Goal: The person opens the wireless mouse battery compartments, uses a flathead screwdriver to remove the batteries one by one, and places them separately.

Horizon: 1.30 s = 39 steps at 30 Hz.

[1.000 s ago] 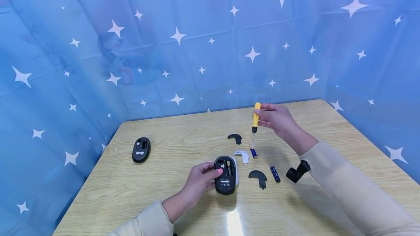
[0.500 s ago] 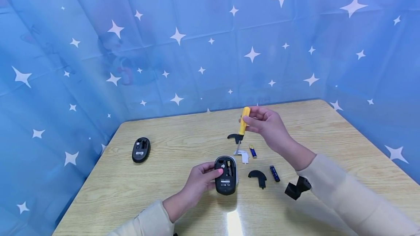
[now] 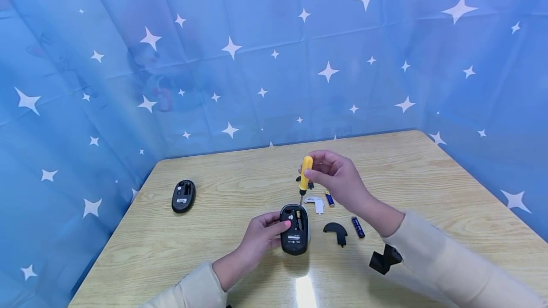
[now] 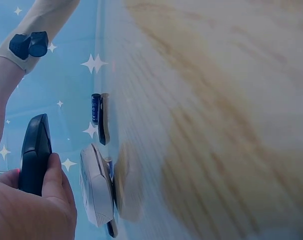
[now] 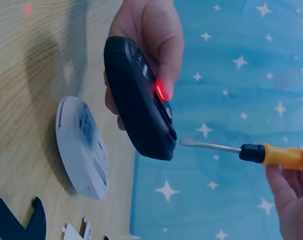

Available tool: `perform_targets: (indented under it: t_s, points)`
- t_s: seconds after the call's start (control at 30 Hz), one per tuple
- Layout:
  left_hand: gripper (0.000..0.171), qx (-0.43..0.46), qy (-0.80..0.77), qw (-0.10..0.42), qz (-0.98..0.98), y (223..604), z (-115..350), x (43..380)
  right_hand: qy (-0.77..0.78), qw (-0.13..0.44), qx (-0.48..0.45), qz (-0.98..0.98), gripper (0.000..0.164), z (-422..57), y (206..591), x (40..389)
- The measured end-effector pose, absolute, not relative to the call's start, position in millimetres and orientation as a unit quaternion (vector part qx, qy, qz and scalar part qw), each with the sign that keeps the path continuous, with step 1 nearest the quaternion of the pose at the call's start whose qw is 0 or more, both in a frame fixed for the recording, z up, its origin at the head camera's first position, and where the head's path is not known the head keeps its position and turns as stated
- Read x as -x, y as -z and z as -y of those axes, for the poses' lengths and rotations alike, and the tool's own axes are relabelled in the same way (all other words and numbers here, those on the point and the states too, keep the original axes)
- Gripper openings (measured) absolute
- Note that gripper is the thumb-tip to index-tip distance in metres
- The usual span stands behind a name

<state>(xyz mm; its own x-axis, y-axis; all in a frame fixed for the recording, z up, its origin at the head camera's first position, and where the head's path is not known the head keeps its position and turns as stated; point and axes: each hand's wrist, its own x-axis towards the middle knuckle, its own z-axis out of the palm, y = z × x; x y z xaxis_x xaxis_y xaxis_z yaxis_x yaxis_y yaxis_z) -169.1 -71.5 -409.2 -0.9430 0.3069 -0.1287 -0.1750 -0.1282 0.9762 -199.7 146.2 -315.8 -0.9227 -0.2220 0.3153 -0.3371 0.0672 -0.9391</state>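
My left hand [image 3: 265,232] grips a black computer mouse [image 3: 294,246] by its side, underside up, thumb across the bottom. Its battery bay is uncovered, with a battery [image 3: 299,221] inside. Red light glows on the thumb in the right wrist view. Between thumb and fingers, my right hand [image 3: 336,177] pinches the yellow handle of a flat-blade screwdriver [image 3: 306,175], blade pointing down. In the right wrist view the blade's tip [image 5: 184,142] stands just off the end of the black mouse. A white mouse [image 5: 79,145] lies on the table beneath the held one.
Right of the mice lie a black battery cover [image 3: 336,229], a white cover [image 3: 318,203] and two loose batteries, one dark blue [image 3: 357,227], one blue and gold [image 3: 329,198]. Another black cover [image 3: 311,186] is partly hidden behind the right hand. Another black mouse [image 3: 184,196] lies far left.
My right hand has carried the screwdriver leftward and down, from over the blue and gold battery, past the white cover, to the held mouse's upper edge. The left hand stays nearly still.
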Motion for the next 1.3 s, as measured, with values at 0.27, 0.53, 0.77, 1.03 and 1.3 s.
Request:
perform_targets:
  t_s: [0.27, 0.53, 0.77, 1.03, 1.3]
  points:
    - [0.041, -0.052, -0.747, 0.162, -0.643, 409.4, 72.0, 169.6, -0.637, 0.068, -0.235, 0.731, 0.024, -141.7, 321.9, 195.2]
    - [0.041, -0.056, -0.751, 0.164, -0.637, 410.0, 72.4, 170.2, -0.593, 0.139, -0.335, 0.719, 0.022, -135.9, 329.6, 185.2]
    - [0.042, -0.059, -0.754, 0.168, -0.632, 409.7, 73.0, 170.3, -0.551, 0.180, -0.434, 0.689, 0.027, -128.5, 334.1, 177.8]
    - [0.041, -0.066, -0.755, 0.162, -0.632, 410.0, 72.1, 169.3, -0.520, 0.193, -0.436, 0.709, 0.026, -127.0, 334.5, 176.8]
    - [0.038, -0.060, -0.753, 0.163, -0.635, 408.7, 70.1, 167.6, -0.569, 0.125, -0.357, 0.730, 0.018, -132.9, 331.3, 186.7]
